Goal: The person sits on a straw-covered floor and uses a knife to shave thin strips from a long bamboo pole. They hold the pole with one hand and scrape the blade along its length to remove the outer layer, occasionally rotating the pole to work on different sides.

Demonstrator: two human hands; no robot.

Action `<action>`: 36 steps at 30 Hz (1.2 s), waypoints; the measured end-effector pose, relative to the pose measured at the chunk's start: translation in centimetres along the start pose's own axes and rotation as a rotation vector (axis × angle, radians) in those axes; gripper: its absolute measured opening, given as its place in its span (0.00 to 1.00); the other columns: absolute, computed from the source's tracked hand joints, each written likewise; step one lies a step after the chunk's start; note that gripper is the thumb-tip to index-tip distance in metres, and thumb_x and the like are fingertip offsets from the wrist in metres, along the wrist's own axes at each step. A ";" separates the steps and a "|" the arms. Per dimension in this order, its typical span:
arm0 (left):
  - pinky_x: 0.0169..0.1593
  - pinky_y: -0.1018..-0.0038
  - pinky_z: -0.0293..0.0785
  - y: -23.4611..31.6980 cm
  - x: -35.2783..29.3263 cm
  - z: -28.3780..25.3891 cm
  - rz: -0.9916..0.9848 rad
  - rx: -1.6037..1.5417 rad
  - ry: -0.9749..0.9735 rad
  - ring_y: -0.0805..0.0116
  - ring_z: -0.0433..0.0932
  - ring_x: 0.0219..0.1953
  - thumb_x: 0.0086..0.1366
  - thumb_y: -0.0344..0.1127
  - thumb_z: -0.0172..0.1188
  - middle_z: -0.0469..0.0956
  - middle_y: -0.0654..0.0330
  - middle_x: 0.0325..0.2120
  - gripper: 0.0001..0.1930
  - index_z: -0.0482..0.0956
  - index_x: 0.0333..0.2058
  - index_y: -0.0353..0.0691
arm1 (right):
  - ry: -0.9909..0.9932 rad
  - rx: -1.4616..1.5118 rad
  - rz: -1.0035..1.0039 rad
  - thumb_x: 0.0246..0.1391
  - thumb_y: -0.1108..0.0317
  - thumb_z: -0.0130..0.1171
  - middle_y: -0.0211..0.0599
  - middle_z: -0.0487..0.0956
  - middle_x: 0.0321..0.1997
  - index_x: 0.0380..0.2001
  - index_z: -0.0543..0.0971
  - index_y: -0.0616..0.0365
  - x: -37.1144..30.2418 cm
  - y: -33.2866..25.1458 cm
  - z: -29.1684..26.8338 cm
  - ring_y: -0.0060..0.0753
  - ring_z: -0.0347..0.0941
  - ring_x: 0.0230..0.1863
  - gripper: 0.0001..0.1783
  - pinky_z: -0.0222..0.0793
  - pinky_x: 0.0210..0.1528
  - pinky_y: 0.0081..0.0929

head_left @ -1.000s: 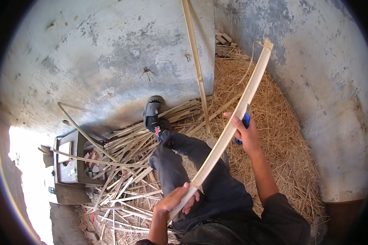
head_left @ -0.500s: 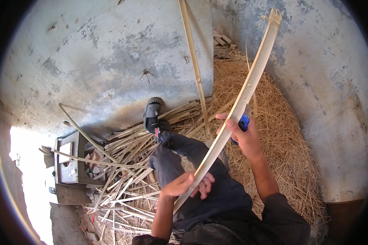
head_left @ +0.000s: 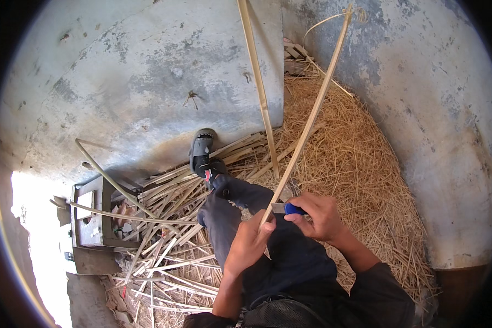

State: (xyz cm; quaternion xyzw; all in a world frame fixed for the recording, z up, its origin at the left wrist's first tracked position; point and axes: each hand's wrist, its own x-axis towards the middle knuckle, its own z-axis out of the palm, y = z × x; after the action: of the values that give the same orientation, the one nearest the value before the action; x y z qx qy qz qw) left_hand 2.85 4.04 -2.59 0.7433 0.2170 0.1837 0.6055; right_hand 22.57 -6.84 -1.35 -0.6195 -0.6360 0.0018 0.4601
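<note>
A long pale bamboo strip [head_left: 309, 124] slants up and away from my lap, narrow edge toward me. My left hand [head_left: 246, 243] is closed round its near end. In my right hand [head_left: 320, 216] is a knife [head_left: 295, 210] with a blue handle. The short metal blade points left and meets the strip just above my left fingers. A thin curled shaving [head_left: 318, 24] hangs at the strip's far tip.
Another strip [head_left: 259, 87] leans against the grey wall [head_left: 147, 65]. Loose strips [head_left: 175, 257] lie on the left beside a wooden box [head_left: 106, 213]. A heap of fine shavings [head_left: 366, 164] spreads to the right. My outstretched leg [head_left: 224, 218] crosses the middle.
The strip has turned from its broad face to its narrow edge. My right hand has come down and left, bringing the blade to the strip near my left hand, which now grips the strip.
</note>
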 end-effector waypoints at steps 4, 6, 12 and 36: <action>0.30 0.57 0.67 2.0 0.3 0.9 0.015 0.163 0.119 0.38 0.68 0.24 0.78 0.55 0.51 0.69 0.42 0.21 0.26 0.72 0.38 0.31 | 0.013 -0.001 0.000 0.60 0.54 0.69 0.34 0.78 0.28 0.41 0.83 0.55 0.0 -0.3 0.8 0.39 0.79 0.24 0.16 0.71 0.24 0.34; 0.29 0.55 0.67 2.8 0.3 1.1 0.001 0.190 0.162 0.33 0.69 0.27 0.79 0.54 0.51 0.71 0.40 0.21 0.25 0.72 0.37 0.32 | 0.017 -0.009 -0.010 0.60 0.54 0.69 0.34 0.78 0.27 0.41 0.83 0.55 0.0 -0.4 1.0 0.39 0.78 0.23 0.16 0.70 0.23 0.34; 0.29 0.52 0.67 2.7 0.4 1.6 -0.010 0.224 0.230 0.29 0.72 0.29 0.80 0.49 0.49 0.72 0.39 0.21 0.22 0.72 0.36 0.33 | 0.018 -0.052 -0.023 0.59 0.54 0.69 0.33 0.76 0.26 0.41 0.83 0.55 0.2 -0.5 1.0 0.38 0.77 0.21 0.16 0.69 0.22 0.33; 0.33 0.44 0.68 0.3 -2.9 2.1 -0.198 0.332 0.234 0.29 0.76 0.29 0.80 0.45 0.50 0.76 0.37 0.21 0.19 0.73 0.33 0.33 | 0.130 -0.125 0.054 0.62 0.55 0.68 0.41 0.86 0.32 0.39 0.86 0.61 3.0 4.9 -1.6 0.36 0.84 0.28 0.17 0.76 0.28 0.30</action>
State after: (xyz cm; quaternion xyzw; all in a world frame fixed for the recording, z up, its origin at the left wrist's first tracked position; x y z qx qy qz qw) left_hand 1.56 0.65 -2.79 0.7815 0.3848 0.1700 0.4608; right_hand 27.88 -4.24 -1.51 -0.6628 -0.5866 -0.0656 0.4607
